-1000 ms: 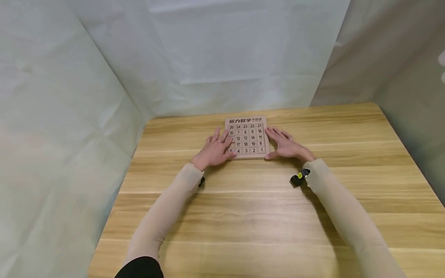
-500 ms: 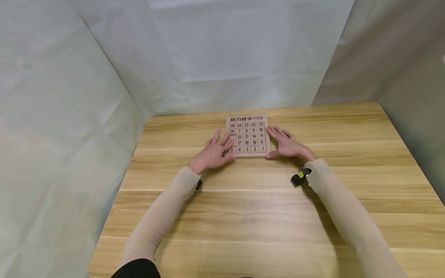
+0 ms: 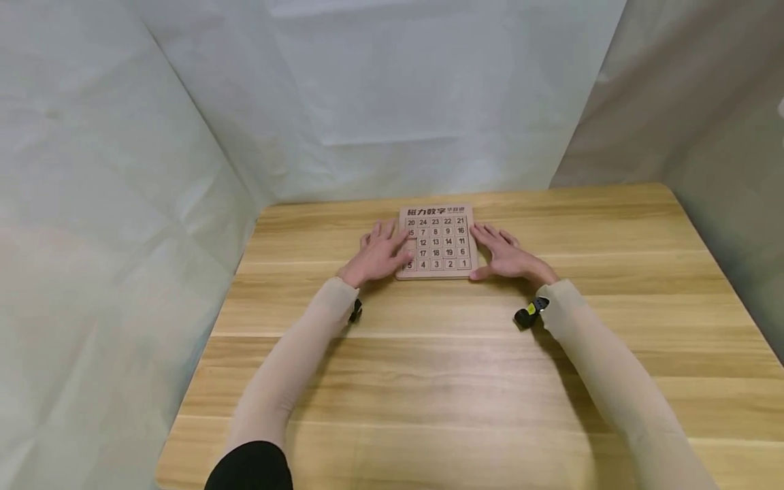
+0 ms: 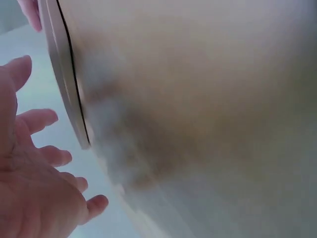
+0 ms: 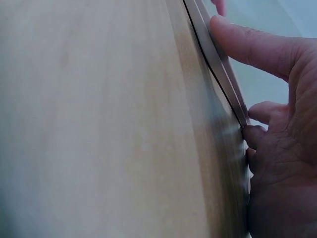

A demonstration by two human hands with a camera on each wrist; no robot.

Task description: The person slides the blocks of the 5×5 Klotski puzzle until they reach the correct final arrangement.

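A flat wooden number board (image 3: 436, 242) lies on the table (image 3: 465, 367) toward its far edge, at about 12 o'clock from the person and a little left of the table's middle. It is a pale, thin rectangle with a line of dark printed characters across the far end and below it a five-by-five grid of small square tiles, each with a dark number; the top row reads 20, 24, 23, 22, 21 and the near row ends 4, 3, 2, 1. Its long axis runs from 6 to 12 o'clock, almost straight away from the person, with the printed heading at the 12 o'clock end, so the numbers read upright from the person's seat. The left hand (image 3: 375, 256) lies at the board's 9 o'clock side, fingers spread and fairly straight, reaching over the left column of tiles so that part of that column is hidden; it closes on nothing. In the left wrist view the palm and loosely spread fingers (image 4: 47, 119) sit just beside the board's thin edge (image 4: 62, 74). The right hand (image 3: 505, 256) lies at the board's 3 o'clock side, fingers stretched forward along the edge and thumb at the near right corner. The right wrist view shows its thumb (image 5: 247, 44) pressed against the board's edge (image 5: 218, 69) and the other fingers lightly bent against the side, a loose bracing contact and no clamp. Pale sleeves cover both forearms.
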